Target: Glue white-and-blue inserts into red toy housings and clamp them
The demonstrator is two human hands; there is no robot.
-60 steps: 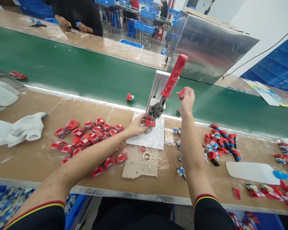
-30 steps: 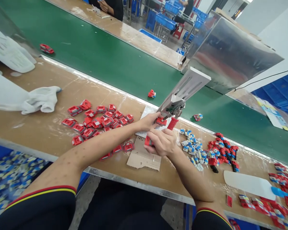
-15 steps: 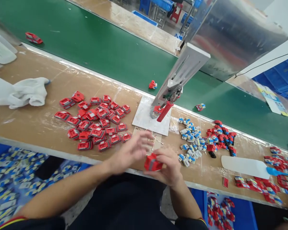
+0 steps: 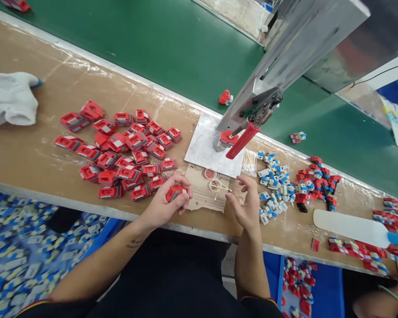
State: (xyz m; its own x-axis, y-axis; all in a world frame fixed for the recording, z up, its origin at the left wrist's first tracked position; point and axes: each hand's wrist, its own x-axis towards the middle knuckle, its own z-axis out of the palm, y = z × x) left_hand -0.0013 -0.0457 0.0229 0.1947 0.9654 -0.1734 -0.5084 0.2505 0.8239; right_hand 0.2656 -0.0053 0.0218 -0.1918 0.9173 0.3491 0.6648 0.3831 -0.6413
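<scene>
My left hand (image 4: pixel 169 201) is closed round a red plastic toy part (image 4: pixel 175 193) with a grey band, just right of a pile of similar red-and-grey parts (image 4: pixel 126 154). To its right, my right hand (image 4: pixel 247 203) is held up with thumb and fingers apart and nothing between them. Between the hands lies a piece of cardboard (image 4: pixel 199 190) with cotton swabs (image 4: pixel 219 187) and small round dishes on it. Behind that, a toggle clamp with a red handle (image 4: pixel 243 141) stands on a white board (image 4: pixel 199 148), a red part under it.
A green conveyor belt (image 4: pixel 146 48) runs behind the table, carrying a few toy parts. Blue-and-white pieces (image 4: pixel 275 181), red pieces (image 4: pixel 315 181) and a white bottle (image 4: pixel 350 227) lie rightward. Blue bins of parts stand below; another person's arm (image 4: pixel 384 300) shows at lower right.
The red part has passed from my right hand to my left. My left hand has moved left and closed; my right has opened and moved right. The camera view has shifted closer.
</scene>
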